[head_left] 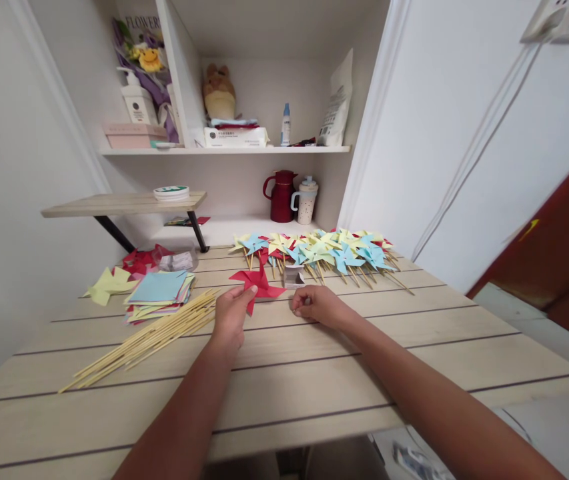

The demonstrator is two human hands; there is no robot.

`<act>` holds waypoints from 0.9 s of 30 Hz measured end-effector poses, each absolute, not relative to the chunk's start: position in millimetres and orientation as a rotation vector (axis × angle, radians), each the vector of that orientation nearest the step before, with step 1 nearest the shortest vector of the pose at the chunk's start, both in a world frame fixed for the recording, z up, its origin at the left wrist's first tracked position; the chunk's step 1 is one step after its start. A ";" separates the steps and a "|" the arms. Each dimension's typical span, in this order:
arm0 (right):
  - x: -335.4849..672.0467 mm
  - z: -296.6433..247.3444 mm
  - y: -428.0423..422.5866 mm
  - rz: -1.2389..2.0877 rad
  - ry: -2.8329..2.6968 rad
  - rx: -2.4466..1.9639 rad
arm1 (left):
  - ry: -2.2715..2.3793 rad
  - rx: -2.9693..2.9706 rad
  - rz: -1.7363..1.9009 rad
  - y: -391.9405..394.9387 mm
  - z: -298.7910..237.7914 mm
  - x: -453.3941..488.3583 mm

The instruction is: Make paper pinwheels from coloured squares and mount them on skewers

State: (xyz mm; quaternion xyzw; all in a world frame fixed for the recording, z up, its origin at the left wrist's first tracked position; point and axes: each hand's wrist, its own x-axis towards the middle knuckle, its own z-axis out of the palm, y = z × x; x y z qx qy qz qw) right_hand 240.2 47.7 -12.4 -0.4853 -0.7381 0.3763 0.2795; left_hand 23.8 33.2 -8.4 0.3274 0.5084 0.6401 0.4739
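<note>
My left hand (231,313) pinches a red paper pinwheel (263,285) between thumb and fingers, just above the slatted table (284,393). To its right, my right hand (317,305) is closed with its fingertips pressed together. Whatever those fingertips hold, if anything, is too small to make out. Just behind the right hand stands a small open box (293,276). Thin wooden sticks (149,337) lie in a loose bundle left of my left hand. Beyond them is a stack of coloured paper squares (160,287), blue on top.
Finished pinwheels on sticks (319,250) lie piled at the back right. A yellow paper pinwheel (109,285) and a clear container (178,260) are at the back left, near a raised wooden shelf (129,203). A red jug (283,197) and a cup (307,201) stand behind.
</note>
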 end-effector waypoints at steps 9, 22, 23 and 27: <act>237.8 -9.8 45.4 0.951 -1.985 -1.344 | 1.213 0.842 1.542 31.5 -7.5 23.3; 231.2 24.8 32.0 0.940 -1.744 -1.070 | 1.196 0.962 1.518 21.9 0.5 31.3; 229.5 27.1 29.0 0.929 -1.724 -1.046 | 1.199 0.972 1.513 20.8 0.7 33.0; 224.2 30.3 21.0 0.813 -1.727 -1.005 | 1.196 1.027 1.498 16.9 0.6 40.5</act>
